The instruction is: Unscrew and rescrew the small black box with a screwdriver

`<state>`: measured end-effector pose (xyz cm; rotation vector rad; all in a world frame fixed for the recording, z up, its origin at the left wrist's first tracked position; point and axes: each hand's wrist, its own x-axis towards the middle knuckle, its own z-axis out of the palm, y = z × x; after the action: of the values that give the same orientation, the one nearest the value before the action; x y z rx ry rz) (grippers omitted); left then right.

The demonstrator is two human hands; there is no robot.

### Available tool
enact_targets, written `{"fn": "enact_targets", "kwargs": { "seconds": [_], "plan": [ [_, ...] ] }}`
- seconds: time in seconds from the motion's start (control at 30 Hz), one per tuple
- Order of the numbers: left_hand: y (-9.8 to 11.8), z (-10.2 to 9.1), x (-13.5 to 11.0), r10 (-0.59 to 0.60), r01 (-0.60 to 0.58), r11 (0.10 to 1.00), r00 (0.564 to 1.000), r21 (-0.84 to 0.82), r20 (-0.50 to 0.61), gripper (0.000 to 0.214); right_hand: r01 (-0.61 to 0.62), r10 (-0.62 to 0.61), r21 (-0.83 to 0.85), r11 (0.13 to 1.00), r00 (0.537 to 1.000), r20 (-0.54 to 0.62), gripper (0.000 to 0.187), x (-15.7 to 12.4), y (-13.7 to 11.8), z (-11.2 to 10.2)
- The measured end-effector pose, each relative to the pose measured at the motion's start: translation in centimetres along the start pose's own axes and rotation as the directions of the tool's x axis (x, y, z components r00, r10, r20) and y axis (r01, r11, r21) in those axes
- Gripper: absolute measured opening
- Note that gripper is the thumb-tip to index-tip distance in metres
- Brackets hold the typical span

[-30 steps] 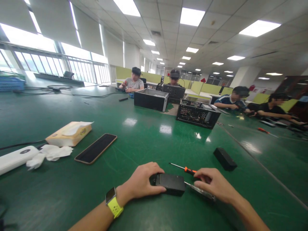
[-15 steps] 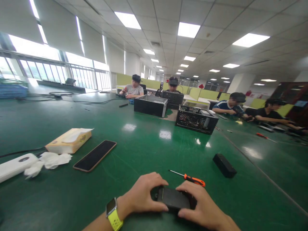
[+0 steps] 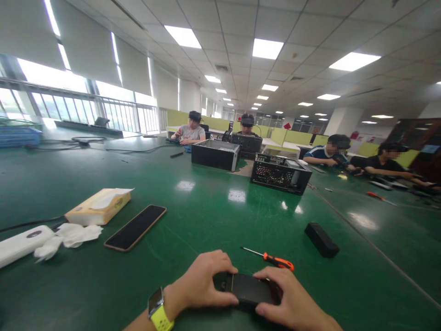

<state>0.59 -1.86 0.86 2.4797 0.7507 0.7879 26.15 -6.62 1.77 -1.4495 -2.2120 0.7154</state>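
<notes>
A dark, flat rectangular device (image 3: 251,288), its exact kind unclear, is held low over the near part of the green table (image 3: 200,216). My left hand (image 3: 203,282) grips its left end, thumb in front and fingers behind. On the other end, my right hand (image 3: 289,294) holds it the same way, partly covering that side. Just beyond my right hand lies a screwdriver (image 3: 275,260) with an orange and black handle, its shaft pointing left. Farther right rests a black oblong block (image 3: 321,239).
A phone (image 3: 136,228), crumpled tissues (image 3: 74,234), a tissue pack (image 3: 99,206) and a white oblong device (image 3: 24,246) lie at left. Two computer cases (image 3: 215,155) (image 3: 280,174) stand at the back. Several people sit around; another screwdriver (image 3: 379,197) lies far right.
Both hands keep their hold on the dark device, which has barely moved. The whole view has shifted slightly, with table objects appearing a little lower.
</notes>
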Motion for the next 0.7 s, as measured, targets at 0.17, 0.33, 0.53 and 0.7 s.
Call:
{"fn": "enact_targets", "kwargs": {
  "seconds": [0.17, 0.33, 0.53, 0.7],
  "plan": [
    [-0.1, -0.7, -0.3, -0.041, 0.036, 0.998, 0.992, -0.042, -0.124, 0.052, 0.026, -0.023, 0.017, 1.000, 0.991, -0.135, 0.033, 0.4, 1.6, -0.6],
    [-0.3, -1.0, -0.5, -0.085, 0.083, 0.996, 0.979, -0.017, -0.187, 0.034, -0.120, 0.169, 0.139, 0.983, 0.893, -0.418, 0.037, 1.0, 6.5, -3.6],
    [0.1, -0.4, -0.2, -0.084, 0.086, 0.996, 0.991, 0.015, -0.104, 0.022, -0.650, 0.467, -0.065, 0.757, 0.608, -0.642, 0.050, 1.4, 10.9, -6.2],
    [0.1, -0.3, -0.3, -0.097, 0.100, 0.995, 0.991, 0.028, -0.097, 0.021, -0.672, 0.505, -0.057, 0.739, 0.607, -0.613, 0.062, 1.6, 12.3, -6.9]
  ]
}}
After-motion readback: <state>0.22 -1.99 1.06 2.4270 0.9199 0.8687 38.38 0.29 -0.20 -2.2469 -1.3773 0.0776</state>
